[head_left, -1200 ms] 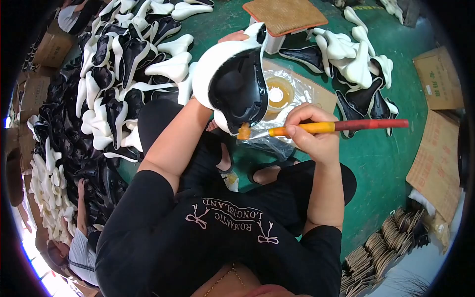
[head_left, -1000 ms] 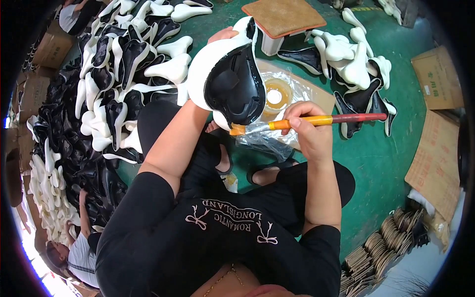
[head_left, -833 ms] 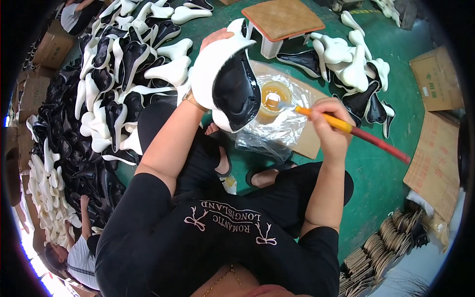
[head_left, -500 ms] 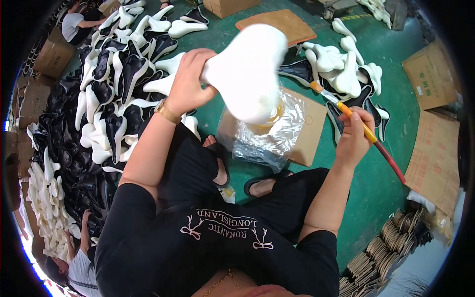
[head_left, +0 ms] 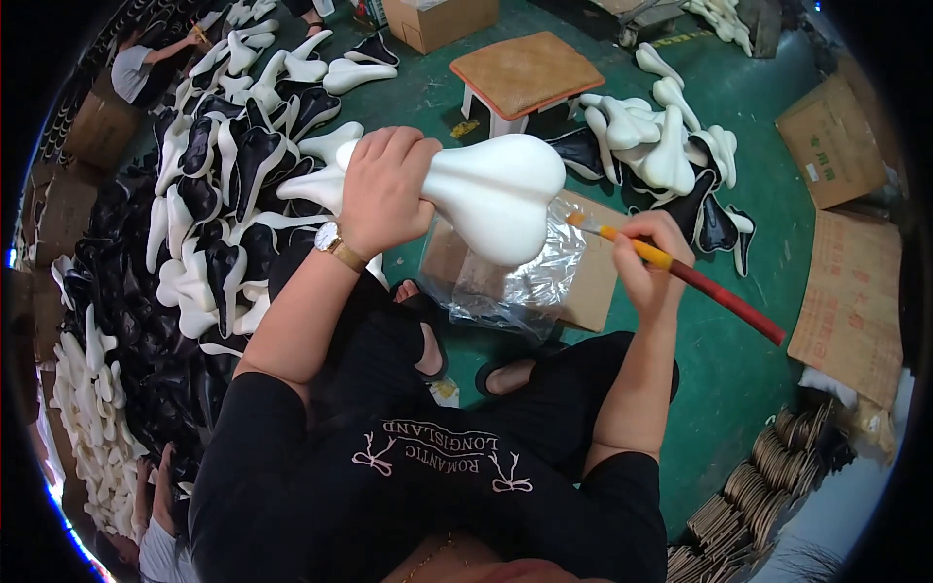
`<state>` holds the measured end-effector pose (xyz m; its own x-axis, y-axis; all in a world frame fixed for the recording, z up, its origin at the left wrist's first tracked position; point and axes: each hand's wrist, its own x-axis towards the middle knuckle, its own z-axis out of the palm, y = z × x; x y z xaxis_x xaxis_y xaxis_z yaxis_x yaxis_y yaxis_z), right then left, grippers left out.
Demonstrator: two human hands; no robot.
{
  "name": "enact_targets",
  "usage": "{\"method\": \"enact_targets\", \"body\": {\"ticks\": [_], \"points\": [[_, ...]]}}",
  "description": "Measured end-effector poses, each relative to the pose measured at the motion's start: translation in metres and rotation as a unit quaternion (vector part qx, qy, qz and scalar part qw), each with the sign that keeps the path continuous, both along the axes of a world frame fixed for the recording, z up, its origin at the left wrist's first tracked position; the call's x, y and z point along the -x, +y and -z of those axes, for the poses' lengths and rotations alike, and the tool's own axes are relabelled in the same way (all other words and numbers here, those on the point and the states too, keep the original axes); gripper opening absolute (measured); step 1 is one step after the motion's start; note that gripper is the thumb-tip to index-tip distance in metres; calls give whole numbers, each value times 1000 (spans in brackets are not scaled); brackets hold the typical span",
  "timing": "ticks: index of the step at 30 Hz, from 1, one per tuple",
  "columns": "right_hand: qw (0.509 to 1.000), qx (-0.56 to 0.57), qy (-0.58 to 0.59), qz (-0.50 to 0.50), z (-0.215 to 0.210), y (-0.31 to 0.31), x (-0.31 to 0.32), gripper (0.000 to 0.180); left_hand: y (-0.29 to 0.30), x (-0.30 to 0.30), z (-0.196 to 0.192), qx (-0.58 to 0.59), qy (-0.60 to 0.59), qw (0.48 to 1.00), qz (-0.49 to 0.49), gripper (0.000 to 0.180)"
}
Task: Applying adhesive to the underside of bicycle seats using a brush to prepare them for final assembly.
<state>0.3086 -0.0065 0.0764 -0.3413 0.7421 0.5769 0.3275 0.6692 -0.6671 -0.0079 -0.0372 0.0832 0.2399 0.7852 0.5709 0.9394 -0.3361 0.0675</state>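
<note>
Green floor (head_left: 719, 389), lettered shirt (head_left: 418, 510), seemingly printed cardboard (head_left: 844, 309), right hand (head_left: 653, 260) gripping brush (head_left: 719, 298)

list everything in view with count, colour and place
smooth padded saddle: one, white, centre
long wooden-looking bristle brush: one, yellow and red, right of centre
crinkled plastic sheet: one, clear, partly behind the saddle
flat cardboard: count unclear, brown, under the sheet
low square stool: one, brown top, white legs, top centre
loose saddles with dark undersides: many, white and black, left and upper right
curved glossy shells: many, black, left
small rounded pieces: many, cream, lower left
cardboard boxes: several, brown, top and sides
thin stacked pieces: many, brown, lower right
other people: at least two, light shirts, left edge
left hand: one, bare, around the saddle
right hand: one, bare, around the brush
</note>
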Motion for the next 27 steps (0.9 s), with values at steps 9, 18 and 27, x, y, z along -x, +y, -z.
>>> {"method": "enact_targets", "body": {"ticks": [9, 18, 27], "points": [[990, -4, 22, 141, 8, 5, -32, 8, 10, 5, 16, 98, -74, 992, -32, 44], [856, 51, 428, 284, 16, 14, -107, 11, 102, -107, -64, 125, -359, 861, 339, 54], [902, 85, 351, 237, 27, 14, -109, 15, 37, 121, 35, 194, -391, 900, 7, 35]]}}
